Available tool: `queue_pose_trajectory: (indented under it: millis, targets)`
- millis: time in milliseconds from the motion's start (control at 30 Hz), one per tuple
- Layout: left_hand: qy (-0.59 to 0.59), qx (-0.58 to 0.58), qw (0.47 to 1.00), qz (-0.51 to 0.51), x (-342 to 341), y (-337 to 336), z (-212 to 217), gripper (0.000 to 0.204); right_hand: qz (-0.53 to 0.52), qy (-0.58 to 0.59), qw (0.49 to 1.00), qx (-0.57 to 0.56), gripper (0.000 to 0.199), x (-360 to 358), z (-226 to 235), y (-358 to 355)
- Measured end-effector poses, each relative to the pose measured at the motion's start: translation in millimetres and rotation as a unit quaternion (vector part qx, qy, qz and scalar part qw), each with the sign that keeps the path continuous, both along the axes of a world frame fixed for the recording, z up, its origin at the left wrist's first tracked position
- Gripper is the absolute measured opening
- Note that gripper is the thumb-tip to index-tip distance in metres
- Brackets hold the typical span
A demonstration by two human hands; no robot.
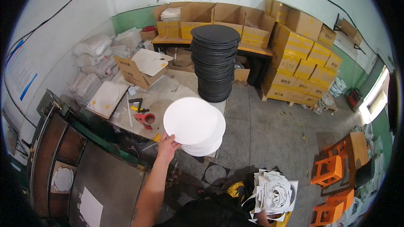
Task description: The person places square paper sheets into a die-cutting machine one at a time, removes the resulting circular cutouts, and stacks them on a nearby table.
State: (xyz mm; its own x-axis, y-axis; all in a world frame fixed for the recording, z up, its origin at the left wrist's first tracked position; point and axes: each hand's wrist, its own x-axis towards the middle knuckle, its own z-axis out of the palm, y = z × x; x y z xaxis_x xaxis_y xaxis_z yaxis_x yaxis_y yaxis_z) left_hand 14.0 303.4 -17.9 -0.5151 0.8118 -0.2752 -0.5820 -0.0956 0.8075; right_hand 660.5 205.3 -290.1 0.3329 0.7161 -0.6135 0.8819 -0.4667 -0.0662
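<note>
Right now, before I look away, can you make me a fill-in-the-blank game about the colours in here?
1. The left hand holds a round disc that is ____.
2. The tall stack of discs on the table is ____.
3. The tape dispenser lying on the table is mostly ____.
4. Over on the right, the stools are ____.

Missing words: white; black; red; orange.

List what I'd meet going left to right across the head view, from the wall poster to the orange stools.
Wall poster → square white panel → red tape dispenser → left hand → tall black stack of discs → pile of white offcuts → orange stools.
</note>
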Motion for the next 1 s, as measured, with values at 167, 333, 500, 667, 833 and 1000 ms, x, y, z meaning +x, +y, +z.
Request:
queue_pose_trajectory:
  millis: [167, 333, 500, 667, 833, 1000]
  targets:
    - [0.028, -0.072, 0.997, 0.008, 11, 9, 0, 0.046, 0.034, 0.159, 0.968, -0.191, 0.035, -34, -31, -9]
    - [0.136, -0.137, 0.981, 0.033, 18, 13, 13, 0.044, 0.14, 0.266, 0.922, -0.245, 0.017, -88, -71, 90]
    - [0.09, -0.095, 0.991, -0.009, 3, -14, 4, 0.056, 0.192, 0.309, 0.908, -0.209, 0.016, -196, -82, 240]
    - [0.011, -0.073, 0.991, 0.108, 31, -161, -41, 0.037, 0.292, 0.328, 0.879, -0.186, 0.024, -329, -34, 310]
    - [0.332, -0.576, 0.721, 0.197, 167, -417, -151, 0.045, 0.472, 0.273, 0.795, -0.265, 0.023, -455, -1, 216]
    - [0.008, -0.583, 0.583, 0.566, 359, -631, -115, 0.03, 0.631, 0.187, 0.663, -0.356, 0.023, -496, 22, 61]
